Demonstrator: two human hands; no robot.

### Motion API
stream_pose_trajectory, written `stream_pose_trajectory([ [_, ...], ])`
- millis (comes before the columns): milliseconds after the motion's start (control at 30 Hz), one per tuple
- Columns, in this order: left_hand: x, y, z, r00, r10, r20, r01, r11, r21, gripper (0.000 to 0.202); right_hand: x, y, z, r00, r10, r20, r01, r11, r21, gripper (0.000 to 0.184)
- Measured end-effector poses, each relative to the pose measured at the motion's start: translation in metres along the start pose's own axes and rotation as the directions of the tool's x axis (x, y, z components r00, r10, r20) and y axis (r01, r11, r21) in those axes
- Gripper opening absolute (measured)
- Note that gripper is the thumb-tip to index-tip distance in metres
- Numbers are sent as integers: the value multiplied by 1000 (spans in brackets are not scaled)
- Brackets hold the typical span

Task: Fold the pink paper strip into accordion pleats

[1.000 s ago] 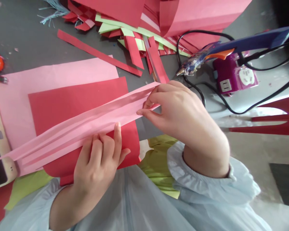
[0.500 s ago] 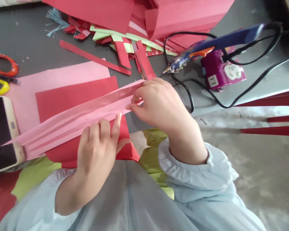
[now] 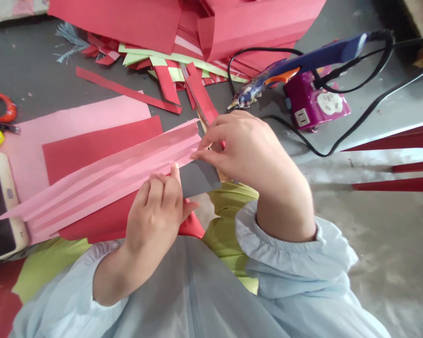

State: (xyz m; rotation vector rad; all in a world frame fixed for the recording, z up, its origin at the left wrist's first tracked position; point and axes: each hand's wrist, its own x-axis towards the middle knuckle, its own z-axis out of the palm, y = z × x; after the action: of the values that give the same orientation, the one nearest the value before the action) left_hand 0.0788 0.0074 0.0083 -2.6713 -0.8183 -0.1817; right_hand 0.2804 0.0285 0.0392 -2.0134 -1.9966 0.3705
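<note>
A pink sheet of paper (image 3: 116, 164) with lengthwise pleats lies slantwise across the work surface. My right hand (image 3: 250, 145) pinches its right end near the lower corner, thumb and index finger close together. Along the paper's lower edge rests my left hand (image 3: 157, 206), back upward; its index finger is stretched out with the tip at the edge. The left thumb sticks out to the side, and the other fingers are bent. Beneath the pleats are a red sheet (image 3: 102, 143) and a flat pink sheet (image 3: 24, 141).
A blue glue gun (image 3: 303, 61) leans on a purple power adapter (image 3: 317, 103), with black cords around. Red sheets (image 3: 120, 19) and paper strips (image 3: 127, 89) lie at the back. At left are a phone (image 3: 7, 202) and orange-handled scissors (image 3: 7, 105).
The right hand's fingers have shifted down to the paper's lower corner, uncovering its right end. My left hand has slid slightly right along the edge. The whole view has shifted a little.
</note>
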Motion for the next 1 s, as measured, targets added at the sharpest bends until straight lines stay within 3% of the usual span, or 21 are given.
stream_pose_trajectory([
  [267,7,-5,0,999,41,-23,-39,995,89,69,-2,7,-3,1000,18,6,-17,999,-51,18],
  [467,8,-6,3,1000,-13,13,15,996,-93,66,-2,1,1,999,47,12,-46,994,-100,18],
  [600,11,-4,5,1000,-1,-15,0,1000,-28,65,-2,-1,3,999,42,-25,-45,991,-124,19],
  [767,15,-4,6,998,-39,47,46,987,-155,64,-5,3,-3,997,51,-54,-60,983,-176,14],
  [833,16,-3,6,999,-26,30,28,996,-89,64,-7,5,-7,996,66,-67,-77,980,-181,16],
  [933,18,-1,5,999,-30,39,30,1000,4,63,-12,5,-10,999,10,-53,-18,990,-139,28],
  [1000,20,1,4,994,-59,94,64,997,-48,62,-15,4,-10,997,-78,-3,78,993,-87,37],
])
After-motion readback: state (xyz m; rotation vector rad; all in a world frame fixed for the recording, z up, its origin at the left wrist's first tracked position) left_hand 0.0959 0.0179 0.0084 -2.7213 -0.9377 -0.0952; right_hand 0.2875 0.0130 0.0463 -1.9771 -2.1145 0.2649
